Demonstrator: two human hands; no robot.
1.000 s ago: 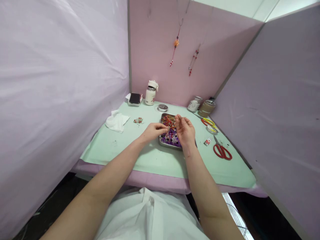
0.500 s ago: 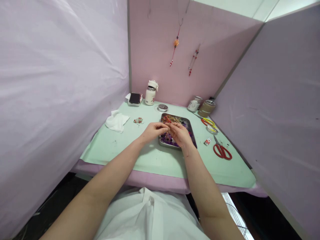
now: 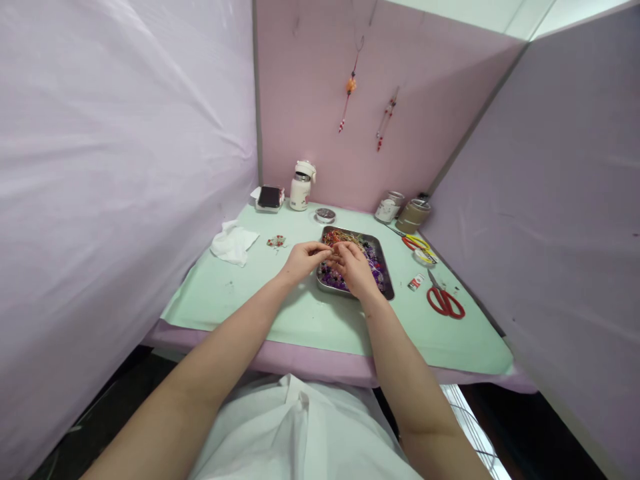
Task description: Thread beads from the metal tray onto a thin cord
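Both of my hands meet above a metal tray (image 3: 334,290) filled with purple and dark beads (image 3: 376,263). Thin gold and red cords (image 3: 345,237) lie at the tray's far end. My left hand (image 3: 306,259) comes in from the left, its thumb and forefinger pinched together. Close beside it, my right hand (image 3: 354,267) also has its fingertips drawn together, with the other fingers curled. Whatever sits between the fingertips is too small to make out.
Left of the tray lie a small red-and-clear bead cluster (image 3: 276,241) and a white cloth (image 3: 234,243). Red-handled scissors (image 3: 445,303), yellow-handled pliers (image 3: 416,242) and jars (image 3: 413,216) stand or lie right. A white bottle (image 3: 300,192) is at the back; beaded strings (image 3: 351,85) hang on the wall.
My right hand has shifted slightly left and its fingertips have turned, uncovering more of the beads at the tray's right. My left hand stays nearly in place, still pinched.
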